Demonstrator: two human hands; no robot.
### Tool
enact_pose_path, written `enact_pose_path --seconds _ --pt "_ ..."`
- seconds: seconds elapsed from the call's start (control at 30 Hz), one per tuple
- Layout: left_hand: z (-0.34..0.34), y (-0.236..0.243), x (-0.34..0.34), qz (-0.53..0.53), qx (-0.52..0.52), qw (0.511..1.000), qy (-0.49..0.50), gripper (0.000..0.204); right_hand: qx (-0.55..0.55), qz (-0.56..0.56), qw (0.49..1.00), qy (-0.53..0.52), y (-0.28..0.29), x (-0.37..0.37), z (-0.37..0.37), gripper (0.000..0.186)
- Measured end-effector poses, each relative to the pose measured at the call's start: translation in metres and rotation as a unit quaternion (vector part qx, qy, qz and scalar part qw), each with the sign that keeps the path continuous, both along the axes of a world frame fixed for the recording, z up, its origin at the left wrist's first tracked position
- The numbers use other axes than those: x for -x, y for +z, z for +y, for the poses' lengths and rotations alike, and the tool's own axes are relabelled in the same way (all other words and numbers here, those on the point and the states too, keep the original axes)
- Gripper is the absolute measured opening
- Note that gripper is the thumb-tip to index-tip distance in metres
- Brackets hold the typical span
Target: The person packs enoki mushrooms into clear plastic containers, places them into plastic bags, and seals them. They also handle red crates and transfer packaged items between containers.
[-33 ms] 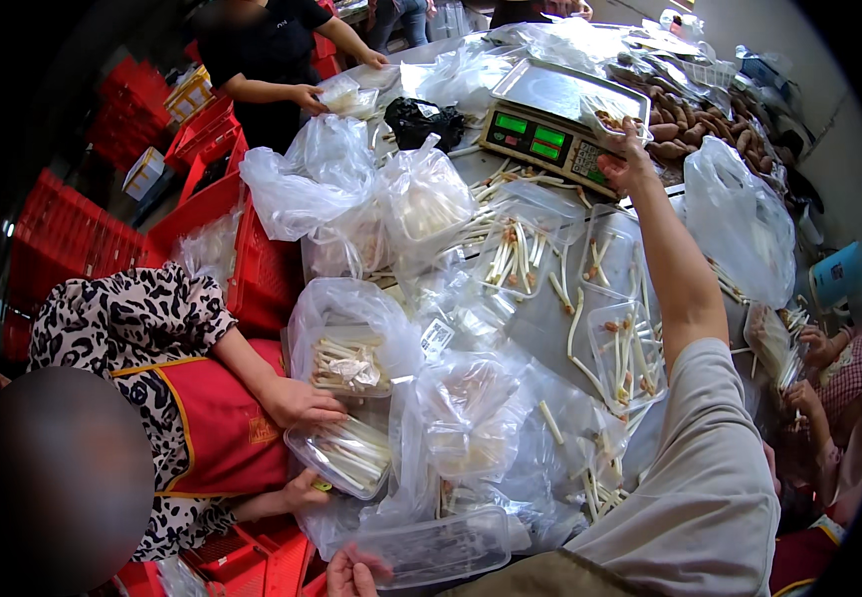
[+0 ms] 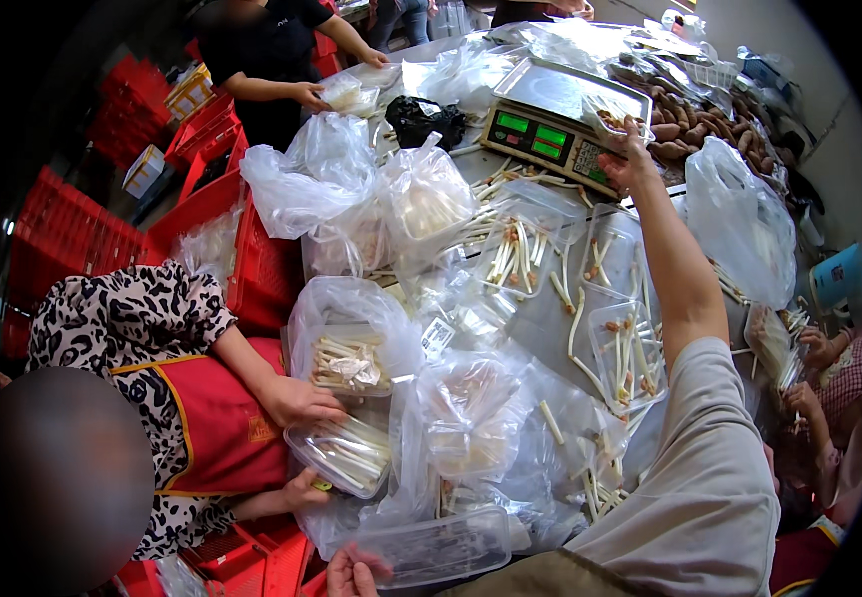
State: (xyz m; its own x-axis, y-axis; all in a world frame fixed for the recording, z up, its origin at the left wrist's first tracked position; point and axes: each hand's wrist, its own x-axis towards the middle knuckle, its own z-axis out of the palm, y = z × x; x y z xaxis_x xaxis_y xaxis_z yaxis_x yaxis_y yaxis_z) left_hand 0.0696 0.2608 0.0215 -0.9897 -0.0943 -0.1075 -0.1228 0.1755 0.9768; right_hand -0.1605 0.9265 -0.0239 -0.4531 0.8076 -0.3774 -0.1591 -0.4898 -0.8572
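The right hand [image 2: 625, 159] is stretched to the far side of the worktop [image 2: 550, 318], fingers loosely curled at the near edge of the weighing scale [image 2: 560, 119], touching its key panel; it grips nothing I can make out. The left hand [image 2: 351, 572] sits at the near edge, fingers closed on the rim of one clear plastic tray [image 2: 431, 545], holding it flat, likely so it stays put. One scale stands there, its pan near a pile of brown roots [image 2: 685, 119]. Pale stalks [image 2: 511, 254] lie loose and in open bags, too many to count. At left a co-worker's hand [image 2: 297, 400] presses one filled tray [image 2: 346, 456]; far off, another person handles a bag [image 2: 346, 95]. Red crates [image 2: 73, 234] are stacked left.
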Motion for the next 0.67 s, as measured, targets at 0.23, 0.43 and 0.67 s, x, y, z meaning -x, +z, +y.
enact_pose_path --seconds 0.23,0.43,0.67 --pt "-0.018 -0.017 -0.006 -0.062 0.006 0.998 -0.020 0.034 -0.028 0.040 0.999 0.009 0.007 0.004 -0.016 0.069" --pt "-0.011 -0.012 0.007 0.024 -0.015 0.999 -0.032 0.025 -0.027 0.016 0.997 -0.074 -0.035 0.013 0.043 0.014" --pt "-0.084 -0.008 -0.011 0.038 -0.168 0.985 0.030 0.030 -0.051 0.163 0.985 0.028 -0.021 -0.054 -0.086 0.021"
